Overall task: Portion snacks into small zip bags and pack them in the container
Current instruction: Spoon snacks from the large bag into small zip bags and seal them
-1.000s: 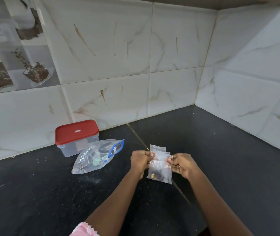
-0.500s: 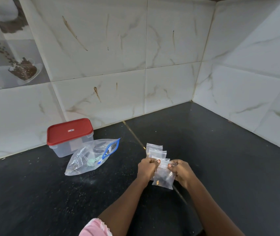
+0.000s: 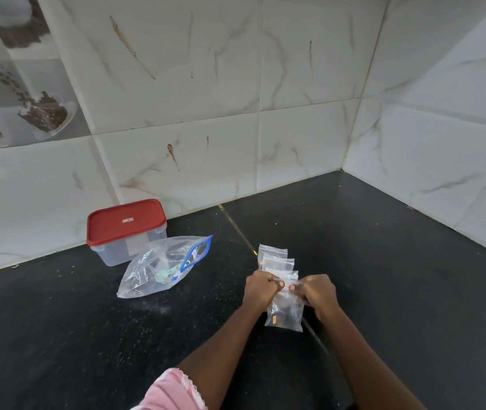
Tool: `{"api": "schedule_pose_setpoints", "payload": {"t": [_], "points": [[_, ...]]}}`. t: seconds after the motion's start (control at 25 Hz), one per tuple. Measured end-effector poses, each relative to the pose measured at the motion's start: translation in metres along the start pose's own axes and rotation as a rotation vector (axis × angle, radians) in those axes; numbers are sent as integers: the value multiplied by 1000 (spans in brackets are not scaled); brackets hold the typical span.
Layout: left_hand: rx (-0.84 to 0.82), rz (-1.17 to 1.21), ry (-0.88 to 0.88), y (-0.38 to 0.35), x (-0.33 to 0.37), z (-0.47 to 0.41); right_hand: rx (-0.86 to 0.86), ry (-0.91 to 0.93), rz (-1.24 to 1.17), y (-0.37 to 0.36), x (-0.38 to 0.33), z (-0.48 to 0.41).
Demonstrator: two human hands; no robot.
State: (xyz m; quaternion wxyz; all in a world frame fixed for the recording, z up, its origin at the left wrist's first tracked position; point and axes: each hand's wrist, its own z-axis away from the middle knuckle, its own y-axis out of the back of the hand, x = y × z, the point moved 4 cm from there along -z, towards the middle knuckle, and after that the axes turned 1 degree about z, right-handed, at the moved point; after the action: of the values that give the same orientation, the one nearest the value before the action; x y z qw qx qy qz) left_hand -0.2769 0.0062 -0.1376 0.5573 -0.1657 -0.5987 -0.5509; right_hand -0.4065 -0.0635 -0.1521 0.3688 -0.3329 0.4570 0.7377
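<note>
A small clear zip bag (image 3: 285,311) with dark and orange snack bits hangs between my hands over the black counter. My left hand (image 3: 260,287) pinches its top edge from the left and my right hand (image 3: 316,292) pinches it from the right. Behind my hands, two more small zip bags (image 3: 277,257) lie overlapped on the counter. To the left lies a large clear zip bag (image 3: 158,269) with a blue zip strip and something pale green inside. A clear plastic container (image 3: 123,247) with a red lid stands shut against the wall.
The black stone counter (image 3: 398,276) runs into a corner of white marbled wall tiles at the back and right. A thin seam crosses the counter beneath my hands. Pale crumbs or dust speckle the counter near the large bag.
My hands have drawn nearer to me and closer together along the top of the small bag. Two other small bags now lie on the counter behind them. The camera has tilted.
</note>
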Motion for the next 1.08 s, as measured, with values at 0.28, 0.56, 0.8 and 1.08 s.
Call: {"api": "schedule_pose_setpoints", "payload": {"t": [0.28,0.56,0.8,1.08], "points": [[386,-304,-322,85,52,23,188,569,615,-42,-93,30],[484,-690,39,184,12,20,-284,1009,559,-147,-144,65],[424,-755,96,206,-4,16,-506,906,608,-173,-164,63],[451,-632,26,233,-11,9,-722,819,832,-220,-188,65]]}}
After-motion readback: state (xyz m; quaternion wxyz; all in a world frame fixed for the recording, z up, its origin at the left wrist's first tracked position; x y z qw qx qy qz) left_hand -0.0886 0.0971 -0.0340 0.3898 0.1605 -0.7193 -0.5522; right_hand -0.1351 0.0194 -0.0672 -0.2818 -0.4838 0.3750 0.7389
